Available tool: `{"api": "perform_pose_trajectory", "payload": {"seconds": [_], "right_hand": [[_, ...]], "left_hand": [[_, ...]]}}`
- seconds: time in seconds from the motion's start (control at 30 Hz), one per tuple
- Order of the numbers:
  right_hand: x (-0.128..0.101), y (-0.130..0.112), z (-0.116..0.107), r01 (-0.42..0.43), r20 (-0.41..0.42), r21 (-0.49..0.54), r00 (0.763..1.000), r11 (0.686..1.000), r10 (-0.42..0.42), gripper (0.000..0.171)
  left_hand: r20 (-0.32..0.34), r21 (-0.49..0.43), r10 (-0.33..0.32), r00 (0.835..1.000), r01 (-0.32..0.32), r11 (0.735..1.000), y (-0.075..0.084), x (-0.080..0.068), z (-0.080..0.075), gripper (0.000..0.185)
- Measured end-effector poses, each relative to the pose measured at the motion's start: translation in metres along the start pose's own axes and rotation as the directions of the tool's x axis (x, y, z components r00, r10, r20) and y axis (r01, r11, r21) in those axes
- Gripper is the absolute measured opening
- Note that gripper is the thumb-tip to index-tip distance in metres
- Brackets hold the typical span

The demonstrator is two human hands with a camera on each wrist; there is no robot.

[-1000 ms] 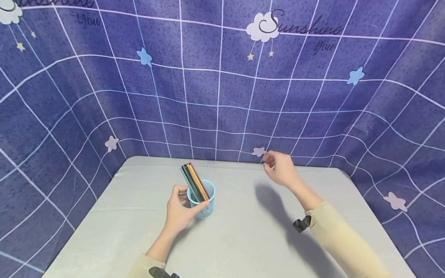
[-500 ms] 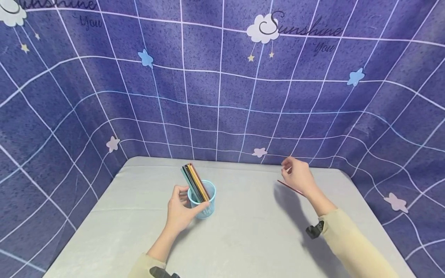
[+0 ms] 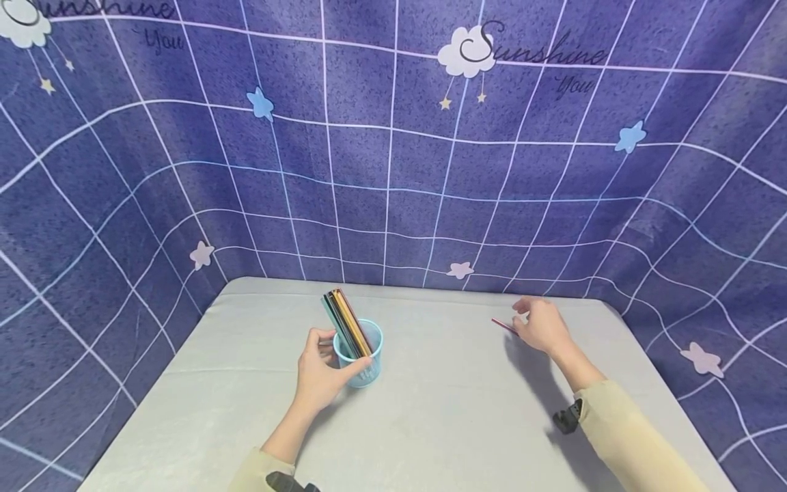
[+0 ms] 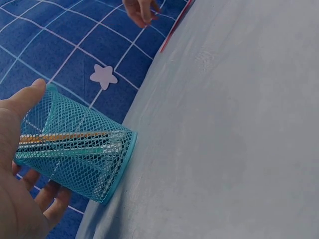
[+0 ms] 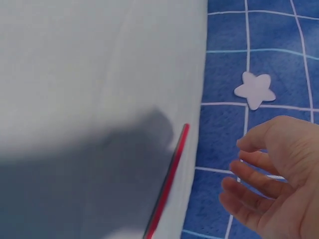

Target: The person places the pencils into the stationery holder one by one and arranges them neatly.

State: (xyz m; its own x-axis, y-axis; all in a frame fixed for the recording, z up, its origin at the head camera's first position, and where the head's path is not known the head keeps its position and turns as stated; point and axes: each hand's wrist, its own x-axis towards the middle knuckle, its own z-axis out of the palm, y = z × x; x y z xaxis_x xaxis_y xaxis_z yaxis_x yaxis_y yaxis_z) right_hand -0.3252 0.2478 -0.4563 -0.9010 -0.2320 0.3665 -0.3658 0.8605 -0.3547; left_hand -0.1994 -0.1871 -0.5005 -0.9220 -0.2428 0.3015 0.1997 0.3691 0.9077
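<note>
My left hand [image 3: 320, 372] grips a light blue mesh pencil cup [image 4: 75, 144], thumb at the rim and fingers round the far side. Several coloured pencils [image 3: 348, 324], among them teal, black and yellow ones, lean to the left inside the cup. On the right, a thin red pencil [image 5: 169, 181] lies on the grey-white tabletop near its back edge. Just above it is my right hand [image 3: 541, 326], fingers loosely bent and holding nothing. In the head view this hand covers the pencil's right end; in the right wrist view the hand [image 5: 279, 179] and pencil are apart.
A pale cloth covers the table [image 3: 418, 424]. Behind it and along both sides hangs a blue-purple curtain [image 3: 393, 157] with a grid, stars and clouds. The right hand's shadow [image 5: 84, 194] falls across the table.
My right hand has moved to the right and lower, uncovering the left part of the red pencil, which stays in place. The left hand and cup have stayed put.
</note>
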Motion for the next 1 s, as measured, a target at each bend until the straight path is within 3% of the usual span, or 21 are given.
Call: {"api": "perform_pose_trajectory", "payload": {"seconds": [0.37, 0.6, 1.0], "right_hand": [[-0.011, 0.013, 0.010, -0.047, 0.120, -0.063, 0.991, 0.997, 0.054, 0.036], [-0.017, 0.020, 0.015, -0.076, 0.220, -0.110, 0.970, 0.991, 0.099, 0.029], [-0.021, 0.019, 0.021, -0.065, 0.198, -0.141, 0.976, 0.988, 0.093, 0.012]], "left_hand": [[-0.002, -0.001, 0.004, 1.000, -0.004, 1.000, -0.002, 0.001, 0.001, 0.076], [0.003, -0.010, 0.007, 1.000, -0.007, 1.000, -0.003, 0.000, 0.000, 0.076], [-0.001, -0.012, 0.019, 1.000, -0.019, 1.000, -0.003, 0.001, 0.000, 0.076]]}}
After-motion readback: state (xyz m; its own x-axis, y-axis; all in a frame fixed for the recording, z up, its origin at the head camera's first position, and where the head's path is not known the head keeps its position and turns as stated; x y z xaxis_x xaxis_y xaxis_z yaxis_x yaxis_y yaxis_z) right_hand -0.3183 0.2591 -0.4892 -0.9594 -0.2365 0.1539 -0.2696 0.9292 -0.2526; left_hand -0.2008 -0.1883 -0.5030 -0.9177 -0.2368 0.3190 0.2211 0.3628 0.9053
